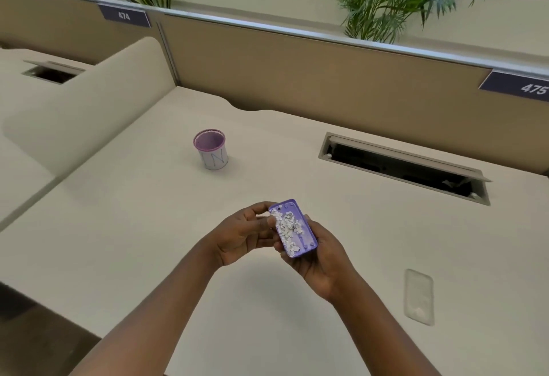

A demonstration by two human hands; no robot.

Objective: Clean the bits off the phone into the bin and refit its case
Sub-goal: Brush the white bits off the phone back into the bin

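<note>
A small purple phone (pixel 303 228) is held above the desk, its upper face covered with several white paper bits (pixel 287 227). My right hand (pixel 322 252) cradles it from below and the right. My left hand (pixel 242 233) grips its left edge, thumb resting on the bits. A clear case (pixel 419 297) lies flat on the desk to the right, apart from both hands. The bin (pixel 211 150), a small purple-rimmed mesh cup with a white label, stands upright farther back and to the left.
The cream desk (pixel 148 227) has an open cable hatch (pixel 404 167) at the back right. A tan partition (pixel 297 69) runs behind, a rounded divider (pixel 89 108) stands on the left, and plants grow beyond the partition. The desk's front edge drops off at lower left.
</note>
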